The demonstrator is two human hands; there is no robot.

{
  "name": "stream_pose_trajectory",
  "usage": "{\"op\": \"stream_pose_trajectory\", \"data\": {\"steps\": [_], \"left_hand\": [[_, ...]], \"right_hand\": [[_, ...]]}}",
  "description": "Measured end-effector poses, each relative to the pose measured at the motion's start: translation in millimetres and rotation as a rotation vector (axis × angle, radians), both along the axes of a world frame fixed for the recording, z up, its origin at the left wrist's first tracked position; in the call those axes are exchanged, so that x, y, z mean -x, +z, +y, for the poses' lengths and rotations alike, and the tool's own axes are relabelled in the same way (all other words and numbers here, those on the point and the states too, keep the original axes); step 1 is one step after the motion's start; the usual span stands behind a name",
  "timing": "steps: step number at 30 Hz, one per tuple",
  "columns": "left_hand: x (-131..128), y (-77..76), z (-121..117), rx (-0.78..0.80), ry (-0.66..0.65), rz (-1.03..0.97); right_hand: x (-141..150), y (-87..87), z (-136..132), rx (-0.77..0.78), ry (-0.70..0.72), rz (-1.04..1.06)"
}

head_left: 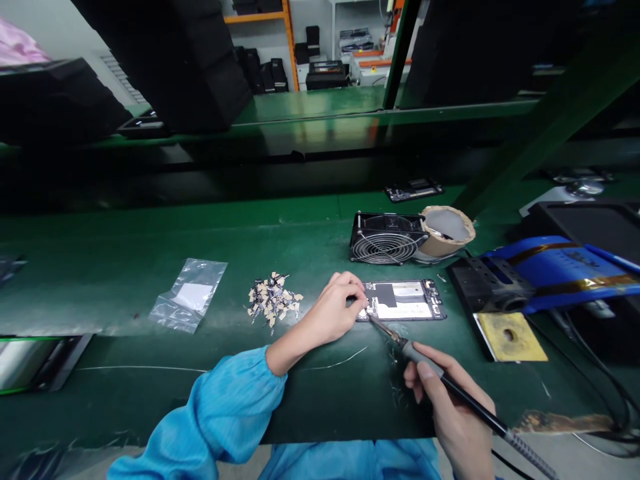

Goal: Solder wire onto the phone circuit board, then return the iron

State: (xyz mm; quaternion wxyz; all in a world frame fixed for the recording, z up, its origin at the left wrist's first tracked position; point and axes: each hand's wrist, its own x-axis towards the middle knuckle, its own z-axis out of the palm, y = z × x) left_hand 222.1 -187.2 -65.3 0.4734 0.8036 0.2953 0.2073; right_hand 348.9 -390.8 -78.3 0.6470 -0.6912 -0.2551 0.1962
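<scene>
My right hand [453, 407] is wrapped round a soldering iron [425, 360] with a grey and black handle. The iron's tip reaches the lower left end of an opened phone frame [400, 301], which lies flat with dark and white areas showing inside. At that same end my left hand [343, 303] is closed in a pinch, its fingertips close to the iron's tip. Whatever is between those fingers is too small to make out. Left of this hand lies a pile of small beige and dark parts [273, 300]. A thin solder wire [320, 367] stretches along the bench below my left forearm.
Behind the phone frame stand a black fan [387, 240] and a round tub [447, 233]. To the right are a soldering iron stand [493, 287], a yellow sponge [513, 337] and cables [595, 373]. A clear plastic bag [190, 295] lies left. A green post [545, 130] rises at right.
</scene>
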Motion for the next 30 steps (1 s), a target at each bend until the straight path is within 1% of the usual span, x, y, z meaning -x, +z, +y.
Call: {"op": "stream_pose_trajectory", "data": {"steps": [8,18,26,30], "left_hand": [[1,-0.9,-1,-0.011,-0.010,-0.014],[3,-11.0,1,-0.075,-0.029,-0.101],[3,-9.4,1,-0.053,-0.026,-0.088],[4,-11.9,0,-0.085,-0.033,-0.128]], "right_hand": [[4,-1.2,0,-0.018,0.000,0.010],[5,-1.2,1,-0.034,-0.008,0.010],[9,-3.2,4,-0.048,-0.011,0.024],[9,-4.0,4,-0.057,-0.011,0.029]]}}
